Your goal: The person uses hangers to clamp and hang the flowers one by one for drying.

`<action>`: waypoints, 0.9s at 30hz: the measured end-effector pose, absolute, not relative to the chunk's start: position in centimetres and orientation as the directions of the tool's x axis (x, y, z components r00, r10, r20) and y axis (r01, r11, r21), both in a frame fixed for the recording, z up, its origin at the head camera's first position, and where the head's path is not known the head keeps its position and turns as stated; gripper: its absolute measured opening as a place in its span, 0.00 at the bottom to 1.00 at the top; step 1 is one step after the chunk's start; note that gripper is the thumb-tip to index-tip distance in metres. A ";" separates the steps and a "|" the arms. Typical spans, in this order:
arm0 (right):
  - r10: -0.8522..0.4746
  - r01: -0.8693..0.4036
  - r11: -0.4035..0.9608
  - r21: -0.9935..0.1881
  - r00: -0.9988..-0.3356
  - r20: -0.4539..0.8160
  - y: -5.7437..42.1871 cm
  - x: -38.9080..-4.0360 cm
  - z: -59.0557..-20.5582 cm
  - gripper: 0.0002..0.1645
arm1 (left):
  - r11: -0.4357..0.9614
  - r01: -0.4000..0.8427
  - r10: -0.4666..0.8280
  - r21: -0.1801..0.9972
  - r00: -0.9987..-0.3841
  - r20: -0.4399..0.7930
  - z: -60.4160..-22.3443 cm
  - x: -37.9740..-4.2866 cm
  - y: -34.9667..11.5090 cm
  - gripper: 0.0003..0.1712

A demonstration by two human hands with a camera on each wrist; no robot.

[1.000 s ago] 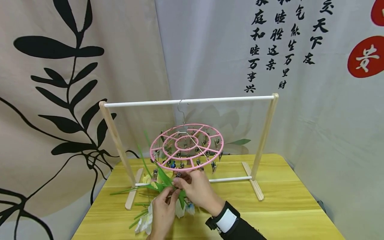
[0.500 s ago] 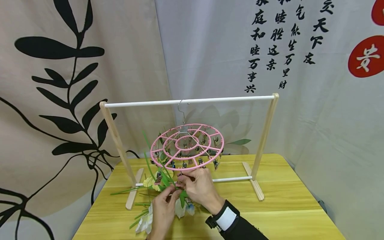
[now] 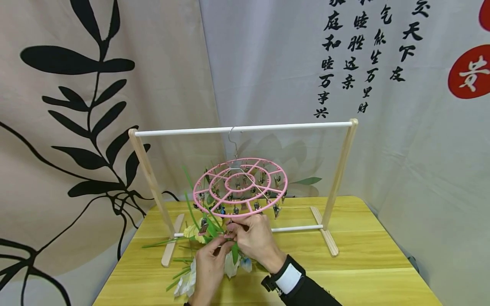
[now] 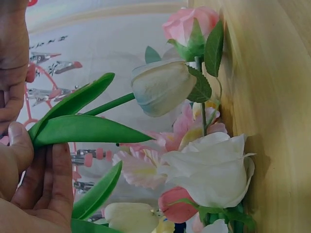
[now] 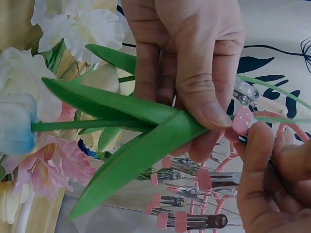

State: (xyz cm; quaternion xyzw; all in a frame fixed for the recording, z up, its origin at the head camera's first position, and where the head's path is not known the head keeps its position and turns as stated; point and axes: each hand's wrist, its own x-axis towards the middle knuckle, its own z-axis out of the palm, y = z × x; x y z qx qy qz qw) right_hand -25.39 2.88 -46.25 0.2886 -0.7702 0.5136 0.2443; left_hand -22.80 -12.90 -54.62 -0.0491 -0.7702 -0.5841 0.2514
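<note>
My left hand [image 3: 210,263] pinches the green stem of an artificial tulip between thumb and fingers, where its long leaves begin. The pale blue-white tulip [image 4: 163,87] points down toward the table. Just above, my right hand [image 3: 257,243] pinches a metal clip with pink tips [image 5: 242,120]; the tips sit at the stem, close to my left fingertips. Whether they grip it fully is hidden by the fingers. That clip hangs from the pink round hanger [image 3: 286,182], which is hooked on a white rod [image 3: 291,126]. Several other clips [image 5: 199,221] dangle from its rings.
Under the hanger, a yellow flower [image 3: 193,232] hangs near the left. White flowers [image 3: 186,282] lie on the wooden table [image 3: 367,255]; a white rose [image 4: 209,170] and pink rose [image 4: 192,29] are near the tulip. Wooden posts [image 3: 338,174] and a low white bar [image 3: 296,228] frame the space.
The hanger has turned slightly, and its front clips and the yellow flower have shifted a little right. A pink clip tip now shows between my hands. Both hands stay nearly in place.
</note>
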 end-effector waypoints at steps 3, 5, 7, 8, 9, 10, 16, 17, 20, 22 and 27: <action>-0.191 -0.696 0.309 -0.648 -0.713 0.675 2.9 -25.4 -46.2 0.13 | 0.298 0.392 -0.209 0.870 -0.863 0.460 -54.5 -22.8 -12.8 0.09; -0.192 -0.694 0.311 -0.649 -0.715 0.673 3.0 -25.3 -46.2 0.14 | 0.295 0.402 -0.203 0.867 -0.860 0.468 -54.4 -22.8 -12.8 0.09; -0.192 -0.694 0.309 -0.651 -0.716 0.672 3.0 -25.3 -46.1 0.14 | 0.296 0.404 -0.202 0.866 -0.859 0.470 -54.4 -22.8 -12.7 0.08; -0.192 -0.692 0.308 -0.652 -0.717 0.670 3.1 -25.3 -46.1 0.15 | 0.294 0.402 -0.204 0.867 -0.860 0.468 -54.3 -22.8 -12.7 0.08; -0.192 -0.691 0.309 -0.653 -0.718 0.669 3.1 -25.2 -46.1 0.15 | 0.297 0.400 -0.205 0.867 -0.860 0.467 -54.3 -22.8 -12.7 0.09; -0.191 -0.689 0.309 -0.655 -0.720 0.667 3.1 -25.2 -46.1 0.15 | 0.296 0.398 -0.207 0.868 -0.860 0.466 -54.3 -22.8 -12.7 0.09; -0.193 -0.679 0.303 -0.669 -0.731 0.655 3.2 -25.1 -45.9 0.13 | 0.286 0.421 -0.202 0.861 -0.852 0.483 -54.1 -22.8 -12.7 0.08; -0.193 -0.676 0.301 -0.673 -0.734 0.651 3.1 -25.1 -45.9 0.13 | 0.285 0.425 -0.199 0.859 -0.851 0.487 -54.1 -22.8 -12.7 0.08; -0.193 -0.664 0.306 -0.682 -0.745 0.638 3.1 -25.0 -45.9 0.13 | 0.291 0.421 -0.199 0.859 -0.852 0.484 -54.0 -22.9 -12.7 0.08; -0.198 -0.646 0.321 -0.692 -0.761 0.618 3.2 -25.0 -45.9 0.12 | 0.303 0.398 -0.206 0.866 -0.859 0.468 -54.0 -22.8 -12.7 0.08; -0.226 -0.619 0.340 -0.708 -0.784 0.578 3.2 -24.8 -46.3 0.10 | 0.330 0.308 -0.236 0.892 -0.888 0.394 -53.8 -22.7 -12.7 0.05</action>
